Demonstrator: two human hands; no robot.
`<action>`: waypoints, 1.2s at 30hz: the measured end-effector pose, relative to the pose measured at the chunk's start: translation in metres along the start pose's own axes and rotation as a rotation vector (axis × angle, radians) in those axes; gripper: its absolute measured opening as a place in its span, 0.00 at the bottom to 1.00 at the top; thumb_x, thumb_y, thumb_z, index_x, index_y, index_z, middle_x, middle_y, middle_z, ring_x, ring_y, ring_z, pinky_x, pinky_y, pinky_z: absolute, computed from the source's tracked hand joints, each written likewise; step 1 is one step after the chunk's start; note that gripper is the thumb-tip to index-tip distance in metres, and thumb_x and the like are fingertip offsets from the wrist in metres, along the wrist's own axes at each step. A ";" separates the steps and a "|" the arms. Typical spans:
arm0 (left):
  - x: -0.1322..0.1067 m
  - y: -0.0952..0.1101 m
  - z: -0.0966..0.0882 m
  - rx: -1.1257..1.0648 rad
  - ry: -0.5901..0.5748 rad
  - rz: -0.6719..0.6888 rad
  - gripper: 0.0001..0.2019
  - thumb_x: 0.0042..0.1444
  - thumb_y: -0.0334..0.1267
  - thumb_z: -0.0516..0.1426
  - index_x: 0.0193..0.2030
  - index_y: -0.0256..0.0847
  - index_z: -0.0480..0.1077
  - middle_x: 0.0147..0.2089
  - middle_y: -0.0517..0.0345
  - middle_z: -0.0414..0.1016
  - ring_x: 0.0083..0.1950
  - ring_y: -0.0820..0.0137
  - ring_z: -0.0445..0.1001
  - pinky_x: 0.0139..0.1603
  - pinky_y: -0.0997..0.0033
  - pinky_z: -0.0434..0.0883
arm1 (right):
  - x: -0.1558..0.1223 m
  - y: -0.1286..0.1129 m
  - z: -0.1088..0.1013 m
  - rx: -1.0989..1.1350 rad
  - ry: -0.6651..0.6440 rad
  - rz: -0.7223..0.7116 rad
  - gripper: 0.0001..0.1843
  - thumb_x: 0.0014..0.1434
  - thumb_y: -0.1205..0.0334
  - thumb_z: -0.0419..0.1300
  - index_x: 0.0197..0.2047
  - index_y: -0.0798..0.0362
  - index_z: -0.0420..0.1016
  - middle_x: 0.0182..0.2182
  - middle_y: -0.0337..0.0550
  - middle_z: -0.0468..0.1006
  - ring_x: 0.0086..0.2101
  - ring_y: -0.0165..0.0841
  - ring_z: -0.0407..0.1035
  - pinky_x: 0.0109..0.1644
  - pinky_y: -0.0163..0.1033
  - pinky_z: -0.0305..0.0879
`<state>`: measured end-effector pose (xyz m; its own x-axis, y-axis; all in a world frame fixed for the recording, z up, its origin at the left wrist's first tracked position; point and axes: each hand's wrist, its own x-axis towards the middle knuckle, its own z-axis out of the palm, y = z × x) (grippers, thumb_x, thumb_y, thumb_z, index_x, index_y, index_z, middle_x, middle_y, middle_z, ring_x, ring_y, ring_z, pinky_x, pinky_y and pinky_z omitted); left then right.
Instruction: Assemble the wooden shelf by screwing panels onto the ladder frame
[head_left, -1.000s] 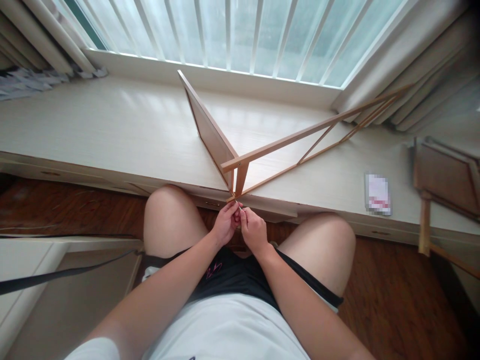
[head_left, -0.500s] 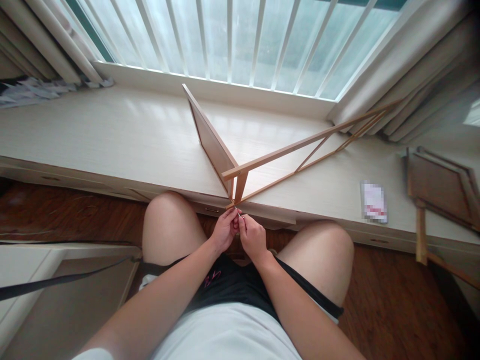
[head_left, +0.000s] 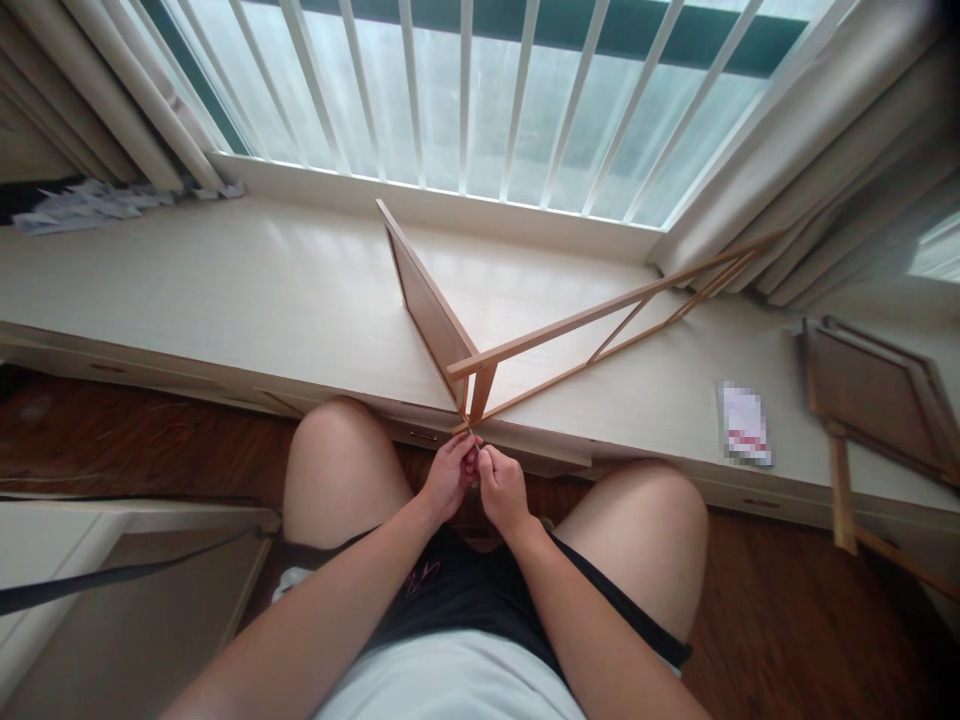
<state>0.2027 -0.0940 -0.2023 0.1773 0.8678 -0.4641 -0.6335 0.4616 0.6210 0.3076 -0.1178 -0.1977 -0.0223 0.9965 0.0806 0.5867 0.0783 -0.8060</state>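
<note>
A wooden frame (head_left: pixel 555 325) of slim slats lies on its side on the white ledge, joined at its near end to a flat wooden panel (head_left: pixel 429 310) that stands on edge. Just below that near corner, my left hand (head_left: pixel 448 478) is closed, its fingertips pinched close to the slat end; what they hold is hidden. Pressed up beside it, my right hand (head_left: pixel 504 490) is closed around a thin metal tool (head_left: pixel 473 436) whose tip points up at the corner. Its handle is covered by my fingers, so its kind is unclear.
The ledge (head_left: pixel 150 290) runs under a barred window (head_left: pixel 487 110) with curtains on both sides. A blurred packet (head_left: pixel 744 424) and another wooden frame piece (head_left: pixel 874 390) lie to the right. A pale piece of furniture (head_left: pixel 67 560) with a black strap stands at the lower left.
The view has tipped slightly upward, so everything sits lower in the picture. Both hands stay at the frame's near corner; my right hand's grip has turned a little.
</note>
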 end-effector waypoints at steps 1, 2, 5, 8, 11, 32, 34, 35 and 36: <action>0.000 0.000 0.000 0.002 -0.002 0.000 0.14 0.47 0.43 0.64 0.34 0.35 0.71 0.21 0.68 0.57 0.20 0.83 0.56 0.18 0.82 0.53 | 0.001 0.001 0.000 0.017 -0.004 -0.003 0.19 0.68 0.59 0.42 0.27 0.52 0.64 0.23 0.39 0.71 0.25 0.30 0.65 0.32 0.34 0.55; 0.000 0.000 0.000 0.005 -0.003 -0.001 0.14 0.47 0.43 0.64 0.34 0.35 0.71 0.21 0.68 0.57 0.20 0.83 0.56 0.18 0.82 0.52 | 0.001 0.002 0.001 0.036 -0.009 -0.004 0.19 0.67 0.59 0.42 0.27 0.52 0.64 0.23 0.39 0.71 0.25 0.30 0.64 0.32 0.34 0.55; 0.001 -0.001 -0.001 0.013 -0.003 -0.002 0.13 0.47 0.43 0.64 0.33 0.35 0.71 0.21 0.68 0.58 0.19 0.82 0.57 0.18 0.82 0.54 | 0.002 0.005 0.005 0.125 -0.004 0.025 0.21 0.68 0.58 0.41 0.25 0.52 0.62 0.22 0.38 0.68 0.24 0.29 0.63 0.31 0.34 0.54; 0.001 -0.001 -0.001 0.020 0.003 0.009 0.13 0.47 0.44 0.64 0.32 0.36 0.70 0.20 0.68 0.58 0.19 0.81 0.58 0.18 0.81 0.57 | 0.001 0.006 0.011 0.226 0.017 0.069 0.23 0.69 0.57 0.39 0.23 0.51 0.58 0.20 0.36 0.65 0.23 0.29 0.61 0.30 0.34 0.53; 0.001 -0.001 -0.001 0.022 0.002 0.021 0.14 0.46 0.44 0.65 0.32 0.36 0.71 0.20 0.68 0.58 0.19 0.81 0.59 0.18 0.81 0.58 | 0.000 0.007 0.014 0.244 0.027 0.069 0.22 0.68 0.57 0.40 0.23 0.51 0.58 0.20 0.36 0.64 0.23 0.29 0.60 0.30 0.34 0.53; 0.003 -0.003 -0.006 -0.064 -0.036 -0.026 0.15 0.47 0.43 0.65 0.36 0.35 0.72 0.22 0.67 0.59 0.21 0.83 0.60 0.21 0.83 0.58 | -0.002 -0.004 0.001 -0.399 0.032 -0.075 0.19 0.69 0.58 0.41 0.32 0.53 0.66 0.27 0.44 0.73 0.26 0.31 0.65 0.30 0.36 0.46; 0.003 -0.003 -0.007 -0.064 -0.042 -0.012 0.14 0.48 0.43 0.65 0.36 0.35 0.72 0.22 0.67 0.59 0.22 0.83 0.60 0.21 0.83 0.58 | -0.002 -0.004 0.002 -0.376 0.026 -0.067 0.19 0.69 0.58 0.41 0.32 0.53 0.66 0.27 0.44 0.73 0.26 0.31 0.65 0.30 0.36 0.47; 0.003 -0.003 -0.007 -0.061 -0.042 -0.005 0.14 0.48 0.43 0.65 0.36 0.35 0.72 0.23 0.67 0.59 0.22 0.83 0.59 0.21 0.83 0.58 | -0.002 -0.003 0.002 -0.351 0.022 -0.061 0.19 0.69 0.58 0.41 0.32 0.53 0.66 0.27 0.43 0.74 0.27 0.31 0.65 0.30 0.35 0.47; 0.003 -0.003 -0.007 -0.056 -0.041 0.002 0.14 0.47 0.43 0.65 0.36 0.35 0.72 0.23 0.67 0.59 0.22 0.83 0.59 0.21 0.83 0.58 | -0.001 -0.003 0.003 -0.315 0.017 -0.054 0.19 0.69 0.58 0.41 0.32 0.53 0.66 0.27 0.43 0.74 0.27 0.31 0.66 0.31 0.35 0.48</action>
<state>0.2002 -0.0941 -0.2102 0.2061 0.8760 -0.4361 -0.6746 0.4500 0.5851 0.3038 -0.1193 -0.1971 -0.0487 0.9903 0.1299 0.8071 0.1156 -0.5789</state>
